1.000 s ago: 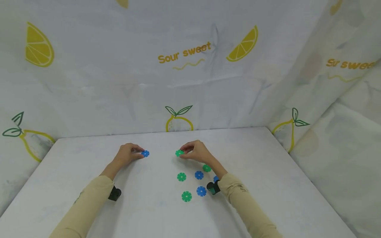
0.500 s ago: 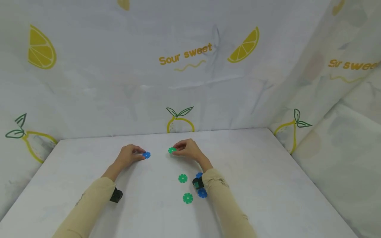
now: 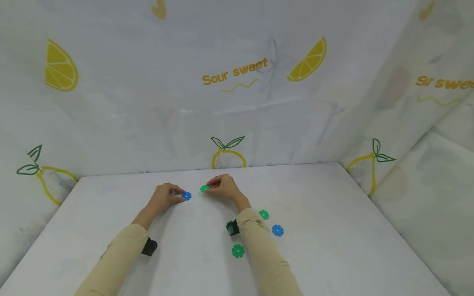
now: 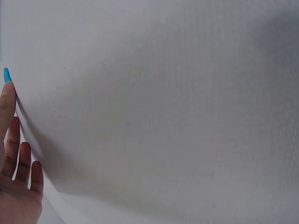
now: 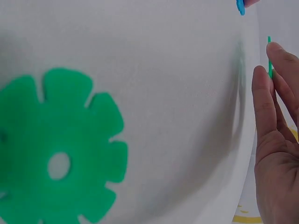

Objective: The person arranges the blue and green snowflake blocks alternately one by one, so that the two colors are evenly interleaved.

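blue disc (image 3: 187, 196) pinched in the left hand (image 3: 165, 195), green disc (image 3: 205, 188) pinched in the right hand (image 3: 222, 187), the two discs close but apart. more discs (image 3: 264, 214) lie on the table (image 3: 333, 230) behind the right wrist.

White table (image 3: 333, 246) fills the lower frame. Behind it hangs a pale lemon-printed cloth backdrop (image 3: 148, 102), reading "Sour sweet" at upper centre.

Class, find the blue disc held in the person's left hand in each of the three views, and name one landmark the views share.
Head: blue disc left of centre, at the left hand fingertips.
Left wrist: a blue sliver at the left edge, above a fingertip.
Right wrist: a blue edge at the top, right of centre.
Shared landmark: the white table.
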`<state>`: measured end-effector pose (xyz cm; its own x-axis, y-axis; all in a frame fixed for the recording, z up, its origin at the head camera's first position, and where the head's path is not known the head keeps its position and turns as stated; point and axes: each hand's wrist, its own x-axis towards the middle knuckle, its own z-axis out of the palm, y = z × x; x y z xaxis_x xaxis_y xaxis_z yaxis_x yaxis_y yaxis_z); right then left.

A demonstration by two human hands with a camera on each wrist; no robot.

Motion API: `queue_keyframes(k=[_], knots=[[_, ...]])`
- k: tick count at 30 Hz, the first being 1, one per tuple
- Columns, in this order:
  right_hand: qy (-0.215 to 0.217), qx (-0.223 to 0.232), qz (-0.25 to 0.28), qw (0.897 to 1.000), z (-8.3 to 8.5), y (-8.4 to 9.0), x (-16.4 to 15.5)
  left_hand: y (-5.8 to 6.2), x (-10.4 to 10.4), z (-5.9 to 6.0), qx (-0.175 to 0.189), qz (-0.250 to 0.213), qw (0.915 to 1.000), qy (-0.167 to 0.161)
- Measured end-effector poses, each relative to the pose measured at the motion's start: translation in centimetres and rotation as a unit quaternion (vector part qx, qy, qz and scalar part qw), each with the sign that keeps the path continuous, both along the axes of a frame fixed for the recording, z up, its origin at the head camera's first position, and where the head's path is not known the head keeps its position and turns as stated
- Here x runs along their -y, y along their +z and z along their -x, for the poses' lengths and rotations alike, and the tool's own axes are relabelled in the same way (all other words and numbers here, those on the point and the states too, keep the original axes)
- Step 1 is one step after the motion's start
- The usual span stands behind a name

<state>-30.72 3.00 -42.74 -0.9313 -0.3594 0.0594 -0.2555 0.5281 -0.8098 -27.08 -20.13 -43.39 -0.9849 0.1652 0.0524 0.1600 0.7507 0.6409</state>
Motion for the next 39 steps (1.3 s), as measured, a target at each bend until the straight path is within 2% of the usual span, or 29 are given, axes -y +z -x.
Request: queue_keyframes(k=[7, 15, 21, 28, 35, 39], knots=[[0.003, -0.005, -0.022, 1.0, 0.0, 0.0, 1.6, -0.1, -0.1, 0.0, -0.005, -0.003, 1.0, -0.003], [-0.006, 0.018, -0.045, 0.999, -0.7, 0.4, 2.8, 0.1, -0.2, 0.0, 0.0, 0.0, 1.0, 0.0], [-0.009, 0.028, -0.051, 0.998, -0.8, 0.2, 3.4, 0.2, -0.2, 0.0, 0.006, 0.016, 0.9998, 0.006], [-0.018, 0.042, -0.082, 0.996, -0.6, 0.5, 3.4, 0.3, -0.4, 0.2, -0.005, 0.033, 0.9994, -0.009], [0.001, 0.042, -0.094, 0.995, -0.5, 0.7, 3.7, 0.4, -0.4, 0.1, -0.005, 0.051, 0.9987, -0.005], [-0.003, 0.051, -0.096, 0.994, -0.5, 0.7, 3.9, 0.7, -0.6, 0.0, -0.004, 0.054, 0.9985, -0.003]])
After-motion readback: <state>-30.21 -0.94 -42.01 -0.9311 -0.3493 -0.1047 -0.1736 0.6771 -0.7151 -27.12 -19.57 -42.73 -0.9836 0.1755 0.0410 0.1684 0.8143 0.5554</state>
